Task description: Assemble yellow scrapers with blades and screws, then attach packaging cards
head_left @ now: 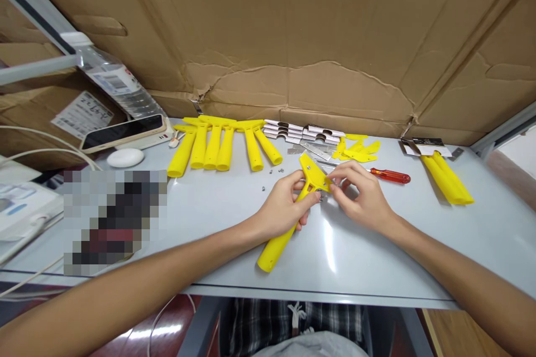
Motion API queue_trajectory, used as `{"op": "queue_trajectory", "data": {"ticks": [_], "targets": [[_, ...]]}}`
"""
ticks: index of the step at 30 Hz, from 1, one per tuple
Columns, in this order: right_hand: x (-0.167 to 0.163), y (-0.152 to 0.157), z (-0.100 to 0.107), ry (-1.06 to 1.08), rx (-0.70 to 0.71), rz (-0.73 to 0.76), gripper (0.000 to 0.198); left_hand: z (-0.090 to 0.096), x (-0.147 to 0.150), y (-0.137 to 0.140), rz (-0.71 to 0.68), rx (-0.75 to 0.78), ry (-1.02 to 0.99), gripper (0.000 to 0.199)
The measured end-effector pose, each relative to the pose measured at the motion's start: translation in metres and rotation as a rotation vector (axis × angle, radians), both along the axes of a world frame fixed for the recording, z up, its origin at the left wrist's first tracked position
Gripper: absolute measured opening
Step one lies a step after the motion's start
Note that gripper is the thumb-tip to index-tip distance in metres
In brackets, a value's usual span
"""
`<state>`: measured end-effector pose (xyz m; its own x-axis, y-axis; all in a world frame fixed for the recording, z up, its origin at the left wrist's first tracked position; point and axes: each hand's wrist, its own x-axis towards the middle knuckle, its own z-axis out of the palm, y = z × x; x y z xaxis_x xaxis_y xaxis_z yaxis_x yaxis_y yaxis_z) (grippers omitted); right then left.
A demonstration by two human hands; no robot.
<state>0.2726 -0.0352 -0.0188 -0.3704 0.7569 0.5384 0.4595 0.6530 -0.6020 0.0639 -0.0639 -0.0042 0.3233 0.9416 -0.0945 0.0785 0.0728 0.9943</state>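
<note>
My left hand [287, 204] is wrapped round a yellow plastic scraper handle [278, 248], whose wide flat head points up and away from me. A screw shows in the head's left part. My right hand [362, 192] is at the head's right corner, thumb and fingertips pinched together there; whatever is between them is too small to make out. Small metal screws [320, 196] lie just behind the left thumb, and a few more loose screws [272, 172] are on the table left of the head. Beyond my right hand lies a screwdriver [390, 175] with a red handle.
Several yellow handles [213, 145] lie in a row at the back left. Stacked blade packs [304, 133], loose blades [316, 149] and flat yellow pieces [360, 152] are behind my hands. Bladed scrapers [448, 178] rest at right. A phone [123, 133], bottle [115, 81] and white mouse [125, 157] stand left.
</note>
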Motion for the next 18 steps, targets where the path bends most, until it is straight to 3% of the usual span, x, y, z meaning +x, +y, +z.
{"op": "queue_trajectory", "data": {"ticks": [5, 7, 10, 14, 18], "targets": [[0.004, 0.005, 0.002, 0.250, -0.483, 0.045, 0.031, 0.002, -0.002, 0.002, -0.027, 0.003, -0.010, 0.037], [0.005, 0.007, 0.004, 0.332, -0.609, 0.064, 0.040, 0.004, -0.004, 0.004, -0.035, 0.023, 0.040, 0.036], [0.004, 0.008, 0.009, 0.400, -0.668, 0.054, 0.046, 0.007, -0.011, 0.009, 0.004, 0.109, 0.181, 0.046], [0.003, 0.006, 0.012, 0.426, -0.688, 0.031, 0.047, 0.011, -0.022, 0.012, 0.078, 0.406, 0.431, 0.088], [0.002, 0.005, 0.012, 0.424, -0.704, 0.029, 0.048, 0.010, -0.025, 0.009, -0.064, 0.751, 0.667, 0.059]]}}
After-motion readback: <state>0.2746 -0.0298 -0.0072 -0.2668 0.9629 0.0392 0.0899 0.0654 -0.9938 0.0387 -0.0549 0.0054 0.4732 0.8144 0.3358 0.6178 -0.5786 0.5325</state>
